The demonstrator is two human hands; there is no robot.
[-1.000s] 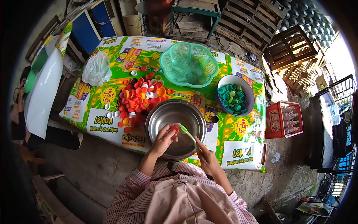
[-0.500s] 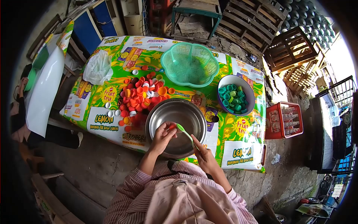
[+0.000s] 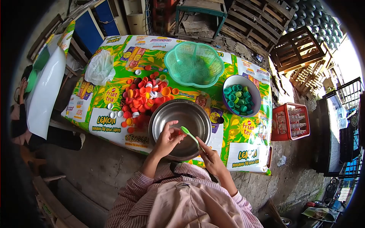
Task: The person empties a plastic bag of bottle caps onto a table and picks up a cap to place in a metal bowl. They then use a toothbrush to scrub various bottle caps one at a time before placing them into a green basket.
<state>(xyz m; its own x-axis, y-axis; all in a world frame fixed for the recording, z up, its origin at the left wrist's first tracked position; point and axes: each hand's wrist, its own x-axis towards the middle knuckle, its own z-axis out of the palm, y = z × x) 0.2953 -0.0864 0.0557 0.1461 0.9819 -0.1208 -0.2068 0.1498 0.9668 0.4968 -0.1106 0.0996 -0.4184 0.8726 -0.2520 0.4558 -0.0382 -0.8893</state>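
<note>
Over the metal bowl (image 3: 202,114), my left hand (image 3: 167,140) pinches a small red bottle cap (image 3: 181,132). My right hand (image 3: 211,159) grips the thin handle of a light green spoon (image 3: 189,133), whose head is right at the cap. Left of the bowl spreads a pile of bottle caps (image 3: 141,94), mostly red and orange with a few white ones. To the right stands a white-rimmed bowl (image 3: 257,99) holding green caps (image 3: 237,99). Behind the metal bowl is a green mesh basket (image 3: 178,78).
A patterned cover (image 3: 102,102) wraps the table. A white plastic bag (image 3: 100,69) lies at its left. A red crate of bottles (image 3: 279,123) stands on the floor at right, near wooden pallets (image 3: 258,21). At far left, a person's arm (image 3: 23,89) shows beside another table.
My left fingers have spread and lifted slightly around the cap. The spoon and my right hand have shifted only a little. The person's arm at far left has moved.
</note>
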